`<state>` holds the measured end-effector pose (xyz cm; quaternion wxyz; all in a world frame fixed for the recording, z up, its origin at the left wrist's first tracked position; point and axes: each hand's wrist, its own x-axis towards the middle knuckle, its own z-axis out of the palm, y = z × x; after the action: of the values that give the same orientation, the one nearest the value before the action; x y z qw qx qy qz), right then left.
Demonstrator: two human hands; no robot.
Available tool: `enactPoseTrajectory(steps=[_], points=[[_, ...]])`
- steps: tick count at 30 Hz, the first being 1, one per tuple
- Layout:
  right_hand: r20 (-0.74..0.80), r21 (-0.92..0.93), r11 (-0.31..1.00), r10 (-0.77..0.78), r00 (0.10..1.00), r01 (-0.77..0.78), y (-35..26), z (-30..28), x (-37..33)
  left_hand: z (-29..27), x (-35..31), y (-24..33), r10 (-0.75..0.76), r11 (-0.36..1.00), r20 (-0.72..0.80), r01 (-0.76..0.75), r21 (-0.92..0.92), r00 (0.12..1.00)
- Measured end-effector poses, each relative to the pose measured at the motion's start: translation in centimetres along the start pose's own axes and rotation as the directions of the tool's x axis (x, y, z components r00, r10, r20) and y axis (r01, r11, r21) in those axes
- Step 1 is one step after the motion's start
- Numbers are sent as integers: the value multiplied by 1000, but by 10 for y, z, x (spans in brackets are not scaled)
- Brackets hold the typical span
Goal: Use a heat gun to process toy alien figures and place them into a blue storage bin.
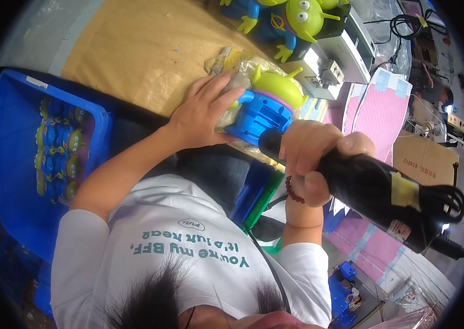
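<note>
A green-and-blue alien toy figure lies back side up at the table's edge, on crumpled clear plastic. An open recess shows in its blue back. From the left, my left hand grips the figure's side, fingers bent over its arm. My right hand is wrapped round a black corded electric screwdriver, held nearly level. Its front end meets the lower edge of the blue back; the bit's tip is hidden, so I cannot tell whether it sits in a screw.
More alien figures stand at the back, beside a white-and-grey boxy device. Brown paper covers the table. A blue bin with several figures is at left. Pink sheets and a cardboard box are at right.
</note>
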<state>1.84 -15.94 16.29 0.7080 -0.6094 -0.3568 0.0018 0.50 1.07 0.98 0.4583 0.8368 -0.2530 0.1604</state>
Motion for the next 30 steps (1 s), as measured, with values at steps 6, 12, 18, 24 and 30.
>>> enactPoseTrajectory(steps=[6, 12, 18, 24, 30], points=[[-67, 109, 994, 40, 997, -32, -3, 8, 0, 1, -1, 1, -5, 1000, 6, 5, -6, 1000], [-65, 2, 996, 92, 994, -92, -1, 1, 2, -17, 4, 19, -71, 997, 42, 70, 34, 997], [-246, 136, 988, 102, 964, -70, -23, -15, 7, -28, 41, 35, -377, 925, 183, 359, 123, 908], [-523, 371, 912, 49, 851, 176, -94, -82, 0, -43, 61, 42, -385, 877, 568, 481, -22, 727], [-583, 538, 839, 297, 756, 85, -90, -145, -45, -171, -5, -12, -526, 601, 299, 597, -532, 796]])
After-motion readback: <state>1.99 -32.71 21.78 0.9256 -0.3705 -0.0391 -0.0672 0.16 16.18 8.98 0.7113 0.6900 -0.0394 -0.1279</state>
